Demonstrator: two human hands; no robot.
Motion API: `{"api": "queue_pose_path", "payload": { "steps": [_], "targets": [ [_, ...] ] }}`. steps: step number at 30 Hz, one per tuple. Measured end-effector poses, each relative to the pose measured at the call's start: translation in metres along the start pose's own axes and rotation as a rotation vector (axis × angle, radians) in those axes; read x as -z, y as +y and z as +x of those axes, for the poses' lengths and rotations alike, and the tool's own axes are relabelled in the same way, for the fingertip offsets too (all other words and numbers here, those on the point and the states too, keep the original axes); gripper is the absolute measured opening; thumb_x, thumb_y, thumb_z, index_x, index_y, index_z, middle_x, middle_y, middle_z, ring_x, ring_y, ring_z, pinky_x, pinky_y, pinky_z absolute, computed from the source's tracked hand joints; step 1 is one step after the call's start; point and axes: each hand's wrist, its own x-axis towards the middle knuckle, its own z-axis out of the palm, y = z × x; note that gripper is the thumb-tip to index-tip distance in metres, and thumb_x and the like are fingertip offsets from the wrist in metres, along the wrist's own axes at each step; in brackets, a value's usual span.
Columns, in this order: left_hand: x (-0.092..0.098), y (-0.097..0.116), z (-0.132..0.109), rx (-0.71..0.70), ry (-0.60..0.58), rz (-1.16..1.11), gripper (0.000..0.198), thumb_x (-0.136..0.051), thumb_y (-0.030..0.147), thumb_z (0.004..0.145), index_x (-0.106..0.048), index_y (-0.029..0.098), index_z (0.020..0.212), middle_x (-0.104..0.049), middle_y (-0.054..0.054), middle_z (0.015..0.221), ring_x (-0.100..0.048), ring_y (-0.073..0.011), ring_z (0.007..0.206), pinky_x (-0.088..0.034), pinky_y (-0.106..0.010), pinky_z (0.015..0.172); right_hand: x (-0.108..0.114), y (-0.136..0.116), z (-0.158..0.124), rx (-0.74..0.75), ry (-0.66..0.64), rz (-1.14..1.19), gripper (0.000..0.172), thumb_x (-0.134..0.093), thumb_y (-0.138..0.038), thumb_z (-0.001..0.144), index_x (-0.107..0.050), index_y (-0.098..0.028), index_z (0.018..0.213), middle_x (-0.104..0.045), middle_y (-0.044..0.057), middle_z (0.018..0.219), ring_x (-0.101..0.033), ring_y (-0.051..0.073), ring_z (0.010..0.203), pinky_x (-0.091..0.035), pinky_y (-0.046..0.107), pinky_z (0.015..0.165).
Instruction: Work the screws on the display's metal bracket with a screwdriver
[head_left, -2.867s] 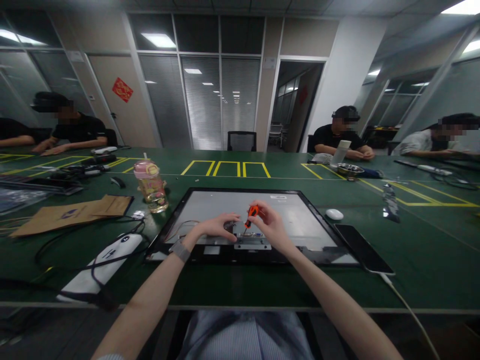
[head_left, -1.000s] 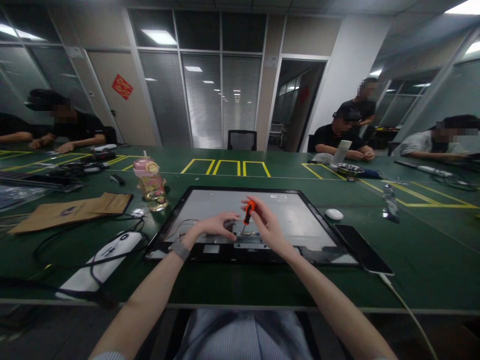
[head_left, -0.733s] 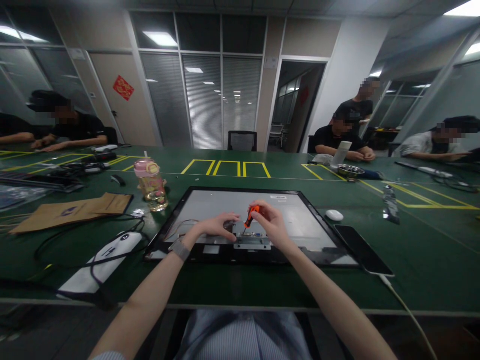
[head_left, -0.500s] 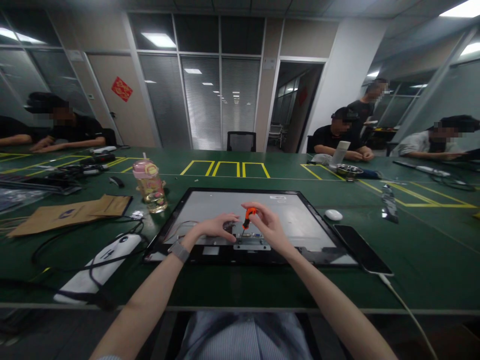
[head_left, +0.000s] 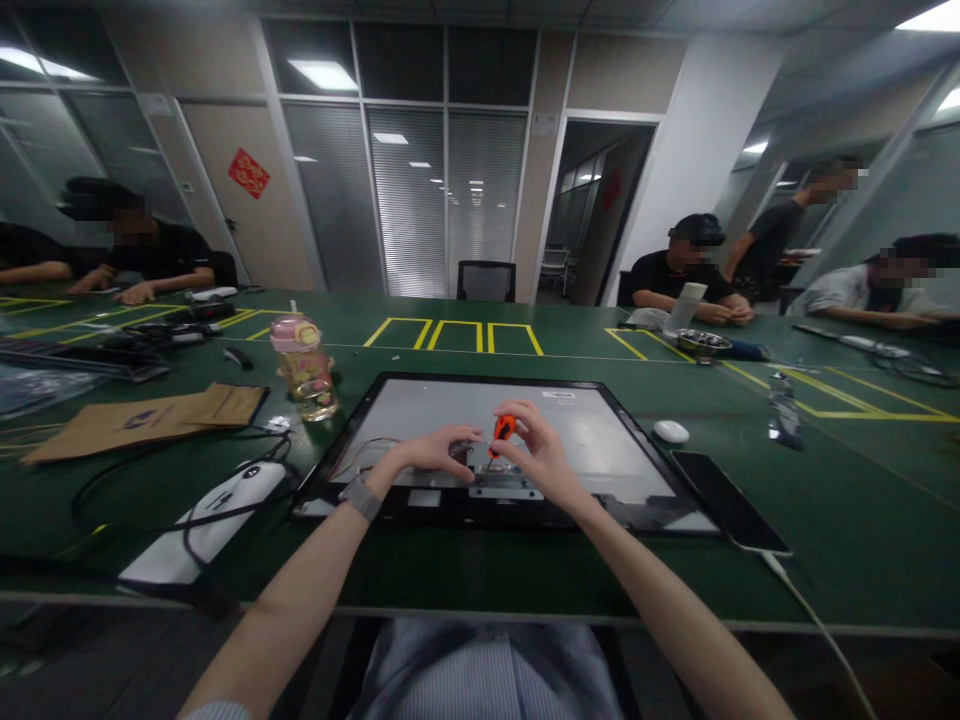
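My right hand (head_left: 541, 455) grips an orange and black screwdriver (head_left: 503, 431) by its handle. The shaft points down at a metal bracket with ports (head_left: 506, 490) near the front edge of a display panel (head_left: 420, 405). The panel lies flat on the table, grey back up, inside a black frame. My left hand (head_left: 439, 452) is beside the bracket on its left, thumb and fingers apart around a dark part (head_left: 460, 452) of the board. Whether it touches that part I cannot tell.
Left of the panel are a pink-lidded bottle (head_left: 304, 370), a brown paper bag (head_left: 157, 415) and a white power strip (head_left: 206, 525) with black cables. On the right lie a phone (head_left: 727, 500) and a white earbud case (head_left: 671, 432). Several people sit around the green table (head_left: 480, 570).
The screwdriver handle has tilted slightly and my right fingers have shifted on it. My left hand stays nearly where it was. A standing person at the back has moved right.
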Motion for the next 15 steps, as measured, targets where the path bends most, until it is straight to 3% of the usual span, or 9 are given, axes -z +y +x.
{"api": "queue_pose_path", "payload": {
  "steps": [3, 8, 11, 15],
  "targets": [
    [0.0000, 0.0012, 0.0003, 0.041, -0.014, 0.021, 0.076, -0.079, 0.047, 0.060, -0.050, 0.030, 0.129, -0.037, -0.003, 0.148, -0.023, -0.0283, 0.141, -0.017, -0.044, 0.116, -0.0006, 0.0032, -0.0011, 0.007, 0.053, -0.031, 0.022, -0.063, -0.027, 0.085, -0.062, -0.027, 0.107, -0.059, 0.004, 0.098, -0.059, 0.017, 0.088, -0.053, 0.033, 0.080],
    [0.0014, 0.0044, -0.0003, 0.029, -0.031, 0.043, 0.078, -0.079, 0.049, 0.060, -0.050, 0.028, 0.130, -0.033, -0.005, 0.151, -0.021, -0.0289, 0.142, -0.015, -0.044, 0.117, 0.0037, 0.0005, -0.0021, -0.021, -0.084, 0.038, 0.039, -0.047, -0.026, 0.094, -0.044, -0.028, 0.133, -0.058, 0.009, 0.118, -0.061, 0.020, 0.102, -0.052, 0.040, 0.090],
    [0.0016, 0.0055, -0.0011, 0.056, -0.030, 0.043, 0.079, -0.078, 0.050, 0.061, -0.048, 0.029, 0.131, -0.032, -0.004, 0.151, -0.020, -0.0294, 0.142, -0.015, -0.044, 0.117, 0.0054, -0.0018, -0.0002, -0.025, -0.100, 0.023, 0.035, -0.055, -0.028, 0.090, -0.051, -0.028, 0.124, -0.055, 0.008, 0.119, -0.057, 0.021, 0.106, -0.050, 0.039, 0.093],
    [0.0022, 0.0081, -0.0024, 0.076, -0.039, 0.036, 0.080, -0.077, 0.050, 0.061, -0.047, 0.028, 0.132, -0.031, -0.003, 0.152, -0.018, -0.0297, 0.143, -0.014, -0.044, 0.117, 0.0046, 0.0020, 0.0022, -0.073, 0.042, -0.061, 0.032, -0.067, -0.028, 0.080, -0.058, -0.029, 0.112, -0.050, 0.004, 0.104, -0.057, 0.017, 0.088, -0.056, 0.030, 0.073]
  ]
}}
